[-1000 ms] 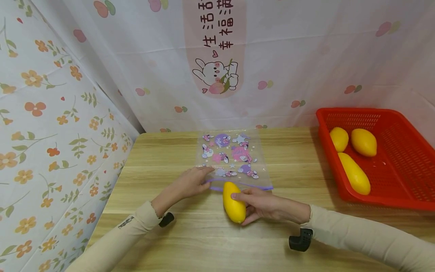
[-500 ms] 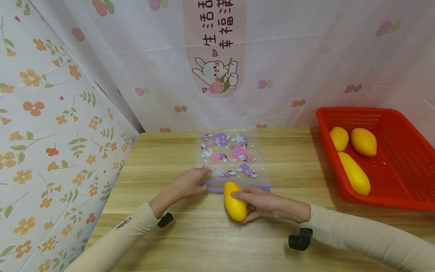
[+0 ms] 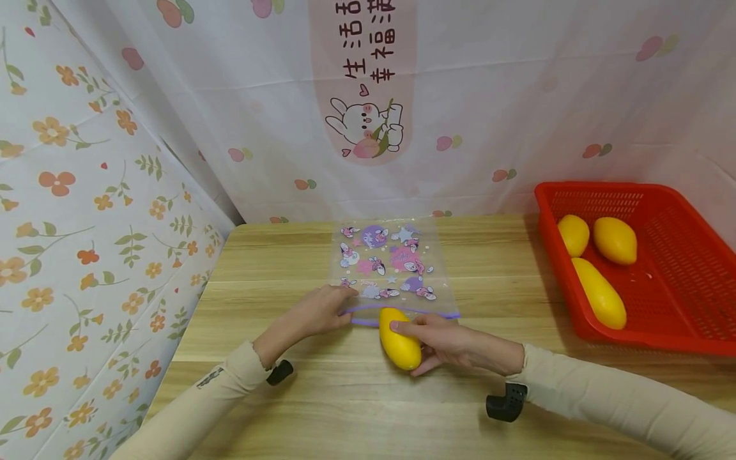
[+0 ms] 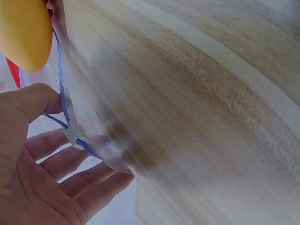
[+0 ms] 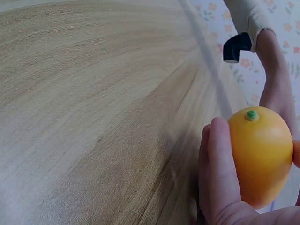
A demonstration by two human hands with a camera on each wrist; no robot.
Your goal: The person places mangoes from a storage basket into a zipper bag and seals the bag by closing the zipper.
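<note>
My right hand [image 3: 445, 342] holds a yellow mango [image 3: 399, 345] at the mouth of a clear zip bag [image 3: 397, 265] printed with pink and purple cartoons. The thumb lies on top of the mango, and the fingers curl round its far side. A green stem nub shows on the mango [image 5: 262, 154] in the right wrist view. My left hand [image 3: 316, 310] pinches the bag's left corner. In the left wrist view, its thumb [image 4: 44, 98] lies at the purple zip edge, near a pale slider [image 4: 77, 136], with the fingers behind the film. The bag's mouth is parted.
A red plastic basket [image 3: 661, 306] stands at the right of the wooden table [image 3: 276, 255]. Three yellow fruits [image 3: 615, 241] lie inside, along its left part. A printed curtain [image 3: 489, 96] hangs behind, and a flowered cloth [image 3: 98, 223] hangs at the left.
The mango's near end has swung slightly right and away from me in my right hand. The bag's purple mouth has shifted a little left. My left hand has hardly moved.
</note>
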